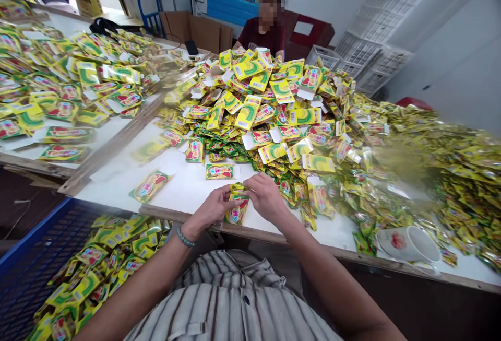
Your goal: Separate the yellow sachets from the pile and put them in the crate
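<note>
My left hand (pixel 213 209) and my right hand (pixel 266 197) meet over the near edge of a white table (pixel 183 187). Together they pinch one yellow-green packet (pixel 238 209) from either side. The fingers of both hands are closed on it. A beaded bracelet (pixel 183 236) circles my left wrist. Just beyond my hands rises a big heap of the same yellow packets (pixel 274 106), and a single packet (pixel 219 172) lies flat close to my fingers.
A blue crate (pixel 23 262) at lower left holds several packets. A white mug (pixel 409 244) lies on its side at the table's right. Another person (pixel 266 22) sits across the table. A second table (pixel 58 90) at the left carries more packets. White crates (pixel 376 54) are stacked behind.
</note>
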